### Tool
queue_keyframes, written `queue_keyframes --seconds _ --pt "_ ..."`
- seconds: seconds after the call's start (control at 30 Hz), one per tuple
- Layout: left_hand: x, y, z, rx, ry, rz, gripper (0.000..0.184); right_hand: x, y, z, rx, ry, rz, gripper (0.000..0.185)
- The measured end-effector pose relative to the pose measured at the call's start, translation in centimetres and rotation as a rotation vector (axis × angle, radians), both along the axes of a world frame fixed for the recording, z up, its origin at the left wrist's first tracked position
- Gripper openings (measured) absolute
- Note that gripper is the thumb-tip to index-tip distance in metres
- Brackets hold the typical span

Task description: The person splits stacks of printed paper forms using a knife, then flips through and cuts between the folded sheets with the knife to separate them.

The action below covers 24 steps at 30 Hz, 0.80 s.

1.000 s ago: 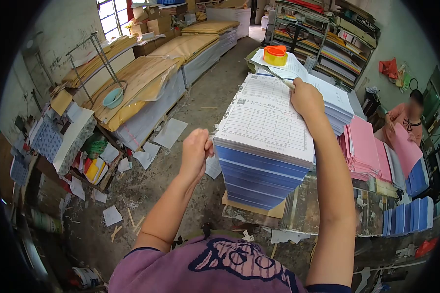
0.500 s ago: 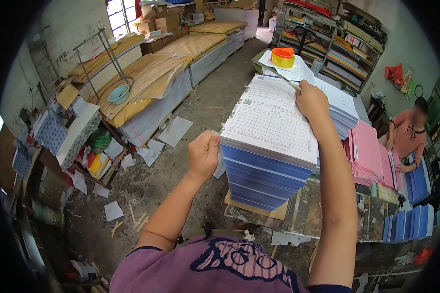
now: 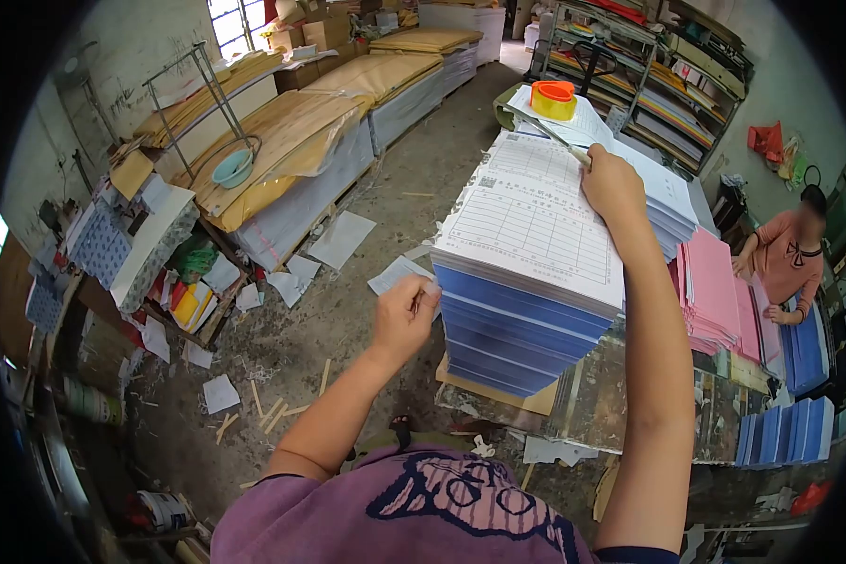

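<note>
A tall stack of printed form pads (image 3: pixel 526 235) with blue sides stands in front of me, white forms uppermost. My right hand (image 3: pixel 616 186) rests on the far right part of the top, closed around the pale handle of a long, thin-bladed knife (image 3: pixel 550 134). The blade points away to the upper left across the sheets. At the stack's near left corner, my left hand (image 3: pixel 404 318) is closed with fingertips pinched. A white paper piece (image 3: pixel 399 274) shows just behind those fingers; whether they hold it I cannot tell.
An orange and yellow tape roll (image 3: pixel 554 100) sits beyond the stack. On the right are pink paper stacks (image 3: pixel 705 291), blue pads (image 3: pixel 785 432) and a seated person (image 3: pixel 788 249). Wrapped paper piles (image 3: pixel 301 141) line the left. Scraps and wood strips (image 3: pixel 273 414) litter the floor.
My left hand has dropped slightly relative to the stack corner, its fingers turning toward the pads, and the paper piece behind it has come into view. My right hand stays on the knife.
</note>
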State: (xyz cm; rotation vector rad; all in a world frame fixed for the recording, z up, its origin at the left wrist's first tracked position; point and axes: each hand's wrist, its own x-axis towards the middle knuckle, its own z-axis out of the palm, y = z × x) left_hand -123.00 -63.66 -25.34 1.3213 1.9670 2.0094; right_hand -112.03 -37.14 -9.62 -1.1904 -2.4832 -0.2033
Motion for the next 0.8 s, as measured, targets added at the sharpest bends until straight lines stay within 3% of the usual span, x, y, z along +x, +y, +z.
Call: queue_keyframes --seconds 0.13,0.27,0.37,0.43,0.5,0.53,0.6,0.8 --pt "-0.7 -0.4 -1.4 -0.078 0.07 -0.013 0.024 0.4 0.3 -0.2 0.01 0.018 -0.002 0.022" --pt "-2.9 -1.3 -2.1 -0.359 -0.318 -0.014 0.022 -0.3 -0.2 -0.1 0.012 0.009 0.008 0.022" --pt "-5.9 0.6 2.4 -0.136 -0.203 0.029 0.023 -0.8 -0.2 0.4 0.009 0.009 0.01 0.022" --pt "-7.5 2.4 7.2 -0.118 -0.199 -0.075 0.035 -1.1 -0.3 0.6 0.007 0.008 0.005 0.022" --pt "-9.7 5.8 9.9 -0.149 -0.002 -0.152 0.046 -1.1 -0.3 0.5 0.014 0.006 0.0 0.022" --pt "-9.9 7.5 11.9 -0.345 -0.067 -0.148 0.052 -1.1 -0.3 0.4 0.017 0.005 -0.002 0.022" --pt "-9.9 10.6 13.5 -0.545 0.126 -0.082 0.051 -1.0 -0.3 0.1 0.023 0.007 -0.009 0.023" --pt "-11.2 16.0 13.7 -0.733 0.442 -0.256 0.048 -1.2 0.7 0.1 0.003 0.032 -0.026 0.022"
